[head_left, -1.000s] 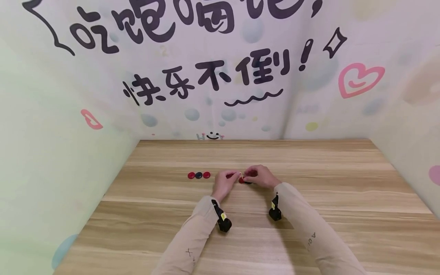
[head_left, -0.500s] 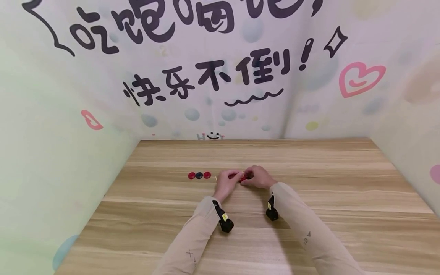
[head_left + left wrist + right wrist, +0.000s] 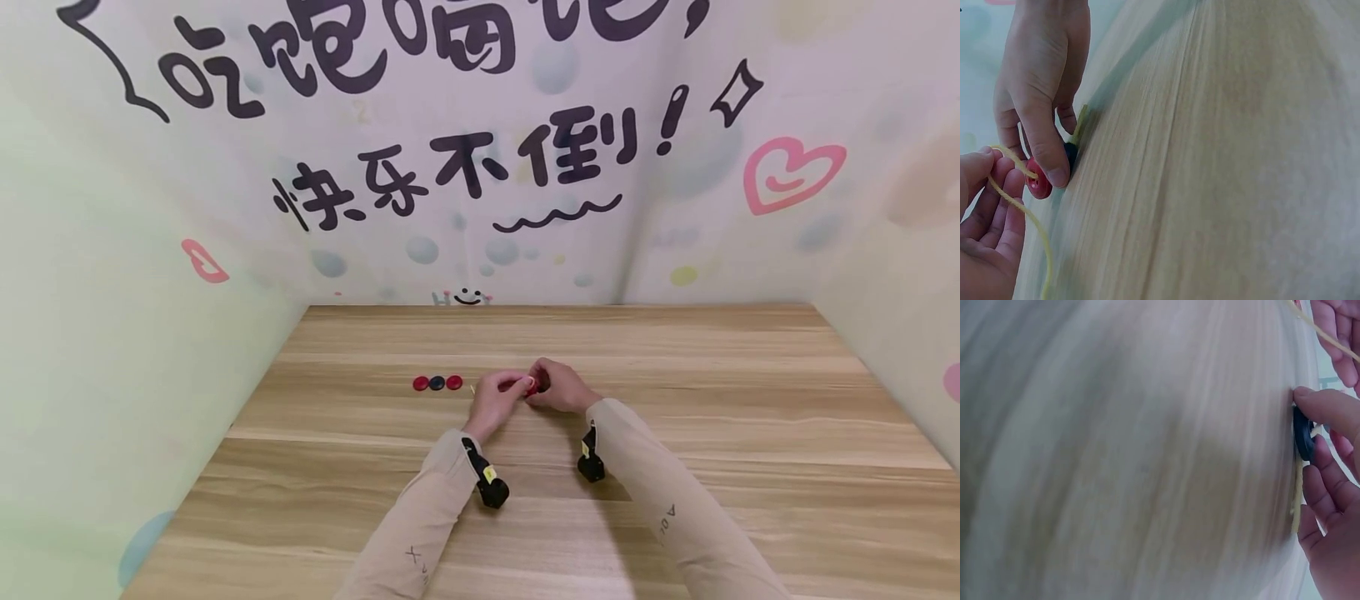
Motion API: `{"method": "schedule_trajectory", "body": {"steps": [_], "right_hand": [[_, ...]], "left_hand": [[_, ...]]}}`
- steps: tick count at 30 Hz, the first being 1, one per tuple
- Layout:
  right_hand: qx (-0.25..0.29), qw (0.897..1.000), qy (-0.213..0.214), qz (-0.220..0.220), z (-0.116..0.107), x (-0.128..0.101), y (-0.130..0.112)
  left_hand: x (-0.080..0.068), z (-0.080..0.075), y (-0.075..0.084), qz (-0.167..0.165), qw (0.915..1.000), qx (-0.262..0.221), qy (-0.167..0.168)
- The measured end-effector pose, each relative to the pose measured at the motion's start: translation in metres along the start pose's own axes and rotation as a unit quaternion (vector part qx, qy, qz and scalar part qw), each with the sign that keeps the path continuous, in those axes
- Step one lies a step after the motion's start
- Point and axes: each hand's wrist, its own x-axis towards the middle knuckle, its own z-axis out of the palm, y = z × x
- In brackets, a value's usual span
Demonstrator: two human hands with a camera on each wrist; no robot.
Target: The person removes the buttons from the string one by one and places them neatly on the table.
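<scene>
My left hand (image 3: 495,402) pinches a yellow cord (image 3: 1040,231) between thumb and forefinger. Close beside it, my right hand (image 3: 564,388) holds a red button (image 3: 1037,180) on edge between thumb and fingers. The cord enters the red button's holes on the side facing my left hand. Against the red button's other side, also in the right fingers, is a dark blue button (image 3: 1303,434). A short cord end (image 3: 1080,122) sticks out beyond it, low over the wooden table (image 3: 675,433).
To the left of my hands a red button (image 3: 422,383), a dark button (image 3: 437,383) and another red button (image 3: 454,382) lie in a row. A printed wall cloth (image 3: 465,250) rises behind the table's far edge. Wrist cameras (image 3: 491,487) sit at both cuffs.
My right hand has moved slightly left and taken hold of the red button, which now stands on edge. The cord's loose part now shows left of my left hand. The row of buttons stays put.
</scene>
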Motion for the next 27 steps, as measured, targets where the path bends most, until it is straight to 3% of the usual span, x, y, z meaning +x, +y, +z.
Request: {"method": "schedule_trajectory", "body": {"steps": [11, 17, 27], "right_hand": [[0.002, 0.999, -0.027, 0.023, -0.0025, 0.0017, 0.0006], [0.001, 0.999, -0.03, 0.023, -0.0049, 0.0023, 0.0016], [0.036, 0.999, -0.007, 0.026, -0.0051, -0.0003, 0.0049]], "left_hand": [[0.0027, -0.0035, -0.003, -0.033, 0.9993, 0.004, 0.014], [0.003, -0.0038, -0.0018, -0.029, 0.9994, 0.005, 0.019], [0.0012, -0.0096, -0.004, -0.041, 0.999, -0.001, 0.02]]}}
